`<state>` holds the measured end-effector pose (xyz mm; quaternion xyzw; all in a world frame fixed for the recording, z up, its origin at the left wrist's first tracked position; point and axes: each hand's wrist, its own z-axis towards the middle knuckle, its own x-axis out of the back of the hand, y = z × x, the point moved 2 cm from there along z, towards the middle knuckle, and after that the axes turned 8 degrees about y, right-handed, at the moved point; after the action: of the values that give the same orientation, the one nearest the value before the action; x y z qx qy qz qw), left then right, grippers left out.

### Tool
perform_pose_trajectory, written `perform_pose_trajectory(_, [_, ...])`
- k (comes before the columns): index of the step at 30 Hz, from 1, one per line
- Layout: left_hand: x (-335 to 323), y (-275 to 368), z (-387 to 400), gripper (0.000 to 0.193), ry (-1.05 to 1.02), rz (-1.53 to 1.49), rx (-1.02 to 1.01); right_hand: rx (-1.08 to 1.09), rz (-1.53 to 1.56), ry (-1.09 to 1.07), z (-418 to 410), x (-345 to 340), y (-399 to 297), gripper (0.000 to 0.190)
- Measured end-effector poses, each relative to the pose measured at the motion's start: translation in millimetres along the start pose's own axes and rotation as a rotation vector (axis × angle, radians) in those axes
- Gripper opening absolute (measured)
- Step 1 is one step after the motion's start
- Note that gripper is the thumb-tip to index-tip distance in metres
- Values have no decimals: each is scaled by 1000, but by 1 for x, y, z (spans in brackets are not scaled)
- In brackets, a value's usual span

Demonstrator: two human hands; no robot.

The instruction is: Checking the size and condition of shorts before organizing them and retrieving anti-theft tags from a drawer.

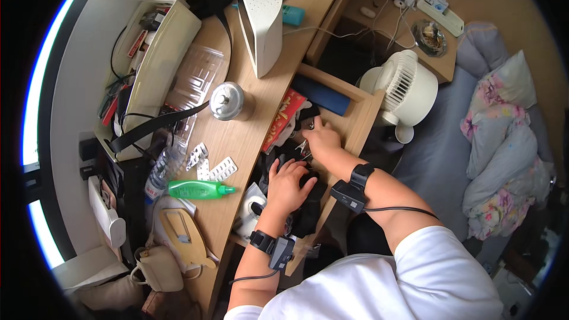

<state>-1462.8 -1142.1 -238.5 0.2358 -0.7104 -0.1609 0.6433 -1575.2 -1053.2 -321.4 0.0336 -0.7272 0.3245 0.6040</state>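
Note:
An open wooden drawer (362, 120) full of mixed things is in front of me. My left hand (288, 185) lies palm down with fingers apart, on or just over black cloth items (309, 215) in its near part. Deeper in the drawer, my right hand (323, 138) reaches among small dark items, index finger extended. Whether its curled fingers grip anything is hidden. Small metallic pieces (303, 146) show beside that hand. A red printed packet (283, 118) and a dark blue case (322, 94) lie toward the drawer's far end. A white packet (252, 209) sits left of my left hand.
Along the wooden desk (249, 138) stand a metal-lidded canister (229, 101), a white half-round holder (262, 22) and a cream bin (160, 75). A green bottle (195, 189) lies near blister packs (223, 169). A white fan (406, 89) stands close beyond the drawer, beside a bed (426, 151).

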Motion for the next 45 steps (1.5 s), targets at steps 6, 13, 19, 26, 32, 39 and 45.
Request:
perform_pose_trajectory(6, [-2, -3, -4, 25, 44, -19, -7, -154, 10, -32, 31, 40, 4, 22])
perform_pose_trajectory(13, [-6, 2, 31, 47, -287, 94, 297, -165, 548, -163, 51, 122, 24, 27])
perform_pose_trajectory(19, [-53, 32, 85, 53, -165, 225, 273, -528, 1562, -187, -27, 151, 69, 28])
perform_pose_trajectory(26, [-99, 11, 101, 30, -170, 83, 271, -586, 2186, -249, -78, 136, 96, 27])
perform_pose_trajectory(32, [-40, 52, 84, 45, 99, -911, 420, -556, 2307, -247, -83, 131, 92, 31])
perform_pose_trajectory(39, [-16, 118, 35, 34, 446, -904, 390, -481, 2260, -422, -78, 131, 34, 44])
perform_pose_trajectory(45, [7, 129, 5, 70, 454, -332, 244, -446, 2146, -481, -89, 146, 13, 59])
